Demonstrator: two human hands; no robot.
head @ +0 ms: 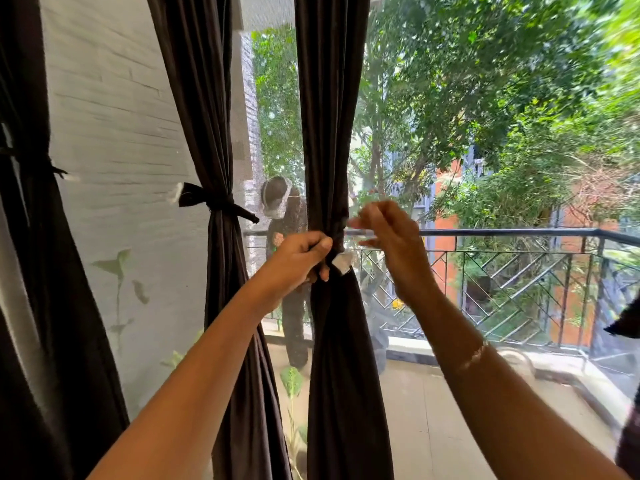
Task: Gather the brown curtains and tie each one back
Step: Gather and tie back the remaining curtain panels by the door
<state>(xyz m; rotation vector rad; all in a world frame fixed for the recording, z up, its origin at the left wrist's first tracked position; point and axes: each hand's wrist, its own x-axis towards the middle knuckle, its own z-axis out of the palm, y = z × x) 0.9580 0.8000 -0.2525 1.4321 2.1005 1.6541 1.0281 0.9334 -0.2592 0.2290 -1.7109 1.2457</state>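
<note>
My right hand (388, 242) is smeared by motion, so I cannot tell whether its fingers pinch anything. My left hand (299, 256) covers part of the dark fabric tie band (337, 237) around the gathered dark brown curtain (332, 133), hiding any knot. At nine o'clock, the leftmost dark brown curtain panel (31, 237) runs off the edge. At four o'clock, a dark scrap (623, 323) is cut off, unidentifiable.

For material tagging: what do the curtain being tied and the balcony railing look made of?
Curtain being tied: soft matte dark-brown woven fabric, judging by its deep folds where cinched. Balcony railing: probably painted metal, given the smooth dark rail and thin lattice bars.
</note>
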